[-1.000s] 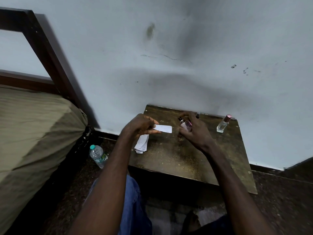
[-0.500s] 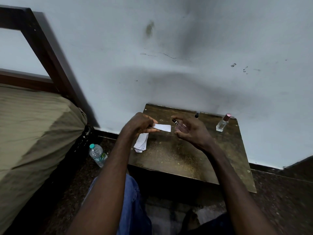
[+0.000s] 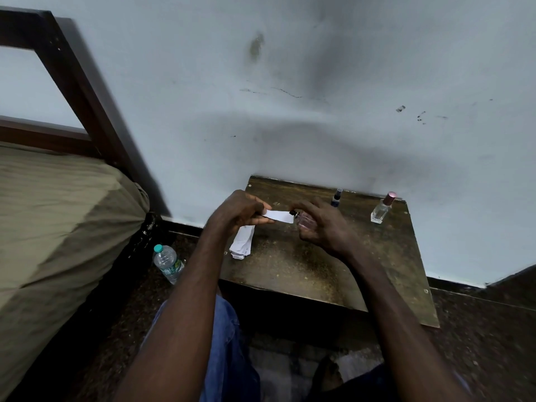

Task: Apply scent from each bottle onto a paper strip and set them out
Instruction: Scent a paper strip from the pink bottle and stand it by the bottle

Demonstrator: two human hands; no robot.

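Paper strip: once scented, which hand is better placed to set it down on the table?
Left, probably. The left hand pinches the paper strip over the table; the right hand is busy holding the small bottle.

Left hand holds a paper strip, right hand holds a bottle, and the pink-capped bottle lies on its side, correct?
No: the head view shows the pink-capped bottle standing upright. The left hand does hold the paper strip, the right hand a small bottle.
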